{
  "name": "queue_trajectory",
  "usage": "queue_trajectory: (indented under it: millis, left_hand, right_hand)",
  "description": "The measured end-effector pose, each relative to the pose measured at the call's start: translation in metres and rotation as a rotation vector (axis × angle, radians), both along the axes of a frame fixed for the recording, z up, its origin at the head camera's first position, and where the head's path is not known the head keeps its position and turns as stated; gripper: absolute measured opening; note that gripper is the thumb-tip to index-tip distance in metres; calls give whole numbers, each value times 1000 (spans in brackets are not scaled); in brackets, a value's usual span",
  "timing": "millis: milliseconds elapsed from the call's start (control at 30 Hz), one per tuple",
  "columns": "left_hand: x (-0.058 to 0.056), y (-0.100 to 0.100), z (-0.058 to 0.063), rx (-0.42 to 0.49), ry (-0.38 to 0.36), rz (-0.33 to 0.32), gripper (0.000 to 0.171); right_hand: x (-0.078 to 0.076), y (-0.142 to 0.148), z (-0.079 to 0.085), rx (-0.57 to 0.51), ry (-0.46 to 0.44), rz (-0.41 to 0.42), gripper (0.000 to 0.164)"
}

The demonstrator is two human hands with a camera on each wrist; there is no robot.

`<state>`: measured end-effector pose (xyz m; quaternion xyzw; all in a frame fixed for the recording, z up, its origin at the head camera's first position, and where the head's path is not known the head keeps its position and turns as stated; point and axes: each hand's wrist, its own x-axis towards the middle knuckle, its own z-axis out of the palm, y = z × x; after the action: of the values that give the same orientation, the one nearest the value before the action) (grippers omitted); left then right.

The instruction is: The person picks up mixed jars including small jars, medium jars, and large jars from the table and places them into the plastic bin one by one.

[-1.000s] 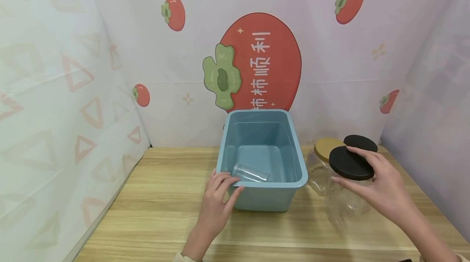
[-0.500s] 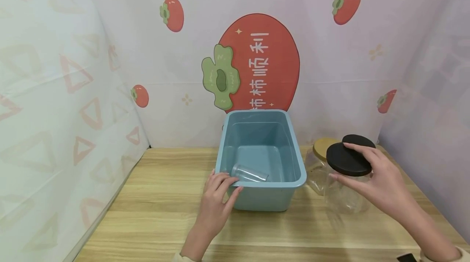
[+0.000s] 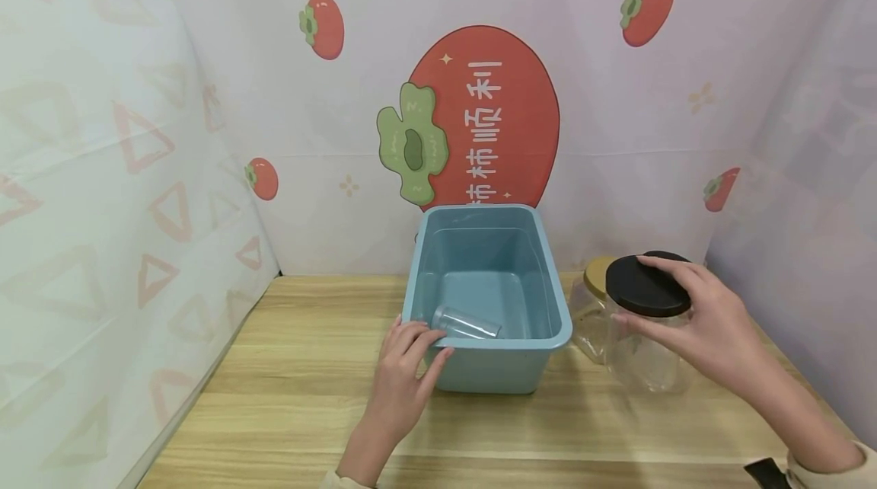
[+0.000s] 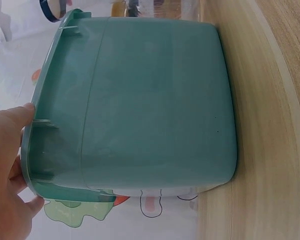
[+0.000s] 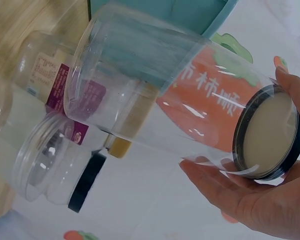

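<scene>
On the right side of the wood-grain bench, my right grip is clamped round the black lid of a tall clear jar, thumb on one side and fingers on the other. Since half a second ago, the lid has shifted a little farther up the head view and hides more of the second black-lidded jar behind it. I judge that the jar is moving in my grasp, raised or pushed back; whether its base touches the bench, I cannot tell. Just beside it stands a jar with a yellow lid. My left grip is curled over the near left corner of a blue tub, which has not moved; a clear cup lies on its side within.
</scene>
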<state>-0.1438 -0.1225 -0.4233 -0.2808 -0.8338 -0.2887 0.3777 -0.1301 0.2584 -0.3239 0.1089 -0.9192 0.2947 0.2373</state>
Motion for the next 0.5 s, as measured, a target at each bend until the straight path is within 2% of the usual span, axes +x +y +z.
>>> queue_trajectory:
  millis: [500]
  left_hand:
    - [-1,0,0,0,8,5,21]
  right_hand:
    - [-8,-1,13,25,4,22,83]
